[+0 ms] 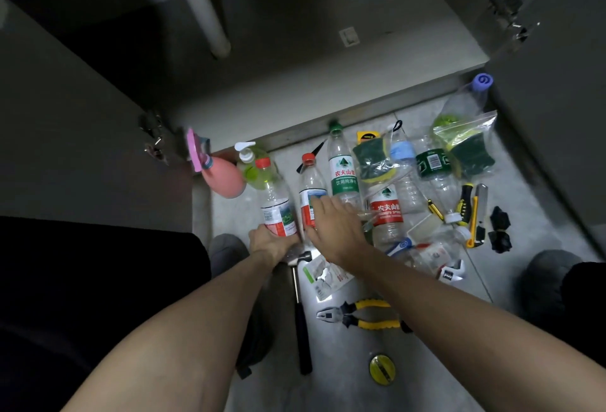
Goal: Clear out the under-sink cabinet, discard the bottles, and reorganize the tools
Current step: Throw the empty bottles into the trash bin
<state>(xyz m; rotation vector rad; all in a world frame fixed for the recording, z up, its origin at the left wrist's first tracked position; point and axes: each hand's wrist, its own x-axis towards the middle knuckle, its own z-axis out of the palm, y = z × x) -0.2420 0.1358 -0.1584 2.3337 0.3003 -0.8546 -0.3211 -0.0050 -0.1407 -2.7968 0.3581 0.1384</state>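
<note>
1. Hammer (299, 300) head partly hidden under left hand (272, 241).
2. Red-cap bottle (311, 192) base covered by right hand (334, 224).
3. Pink spray bottle (216, 172) nozzle blurred.
4. Wrench (454, 272) partly under clear plastic bags, shape unclear.
5. Black object (500, 229) too dark to identify.

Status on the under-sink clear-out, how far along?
Done: the cabinet floor looks emptied; bottles and tools lie on the tiles in front. In hand: the left hand grips a red-capped bottle; the right hand rests on the next red-capped one. Left: no bottles discarded that I can see, and the hammer, pliers and utility knife are still loose.
</note>
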